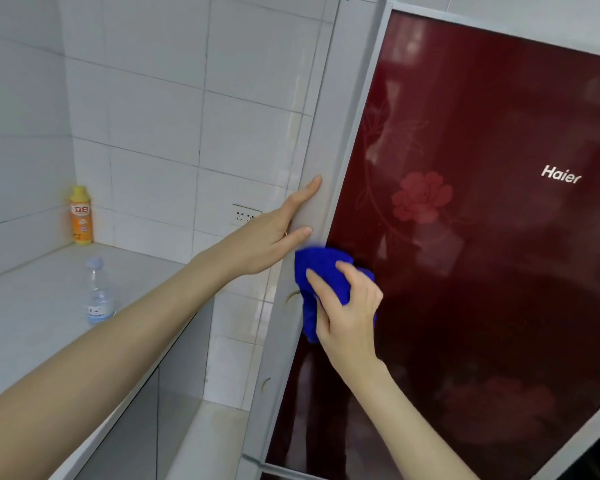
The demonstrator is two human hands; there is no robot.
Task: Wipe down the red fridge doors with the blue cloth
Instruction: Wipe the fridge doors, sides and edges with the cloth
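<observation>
The red fridge door [482, 254] fills the right side, glossy dark red with a flower pattern and a white brand name. My right hand [347, 306] grips the bunched blue cloth [321, 268] and presses it against the door near its left edge. My left hand [278, 233] lies flat, fingers straight, on the fridge's grey side panel [329, 140] just left of the door and above the cloth.
A grey counter [32, 306] on the left carries a clear plastic water bottle [97, 292] and a yellow bottle [81, 216] in the tiled corner. A wall socket [245, 214] sits on the white tiles behind my left hand. A gap separates counter and fridge.
</observation>
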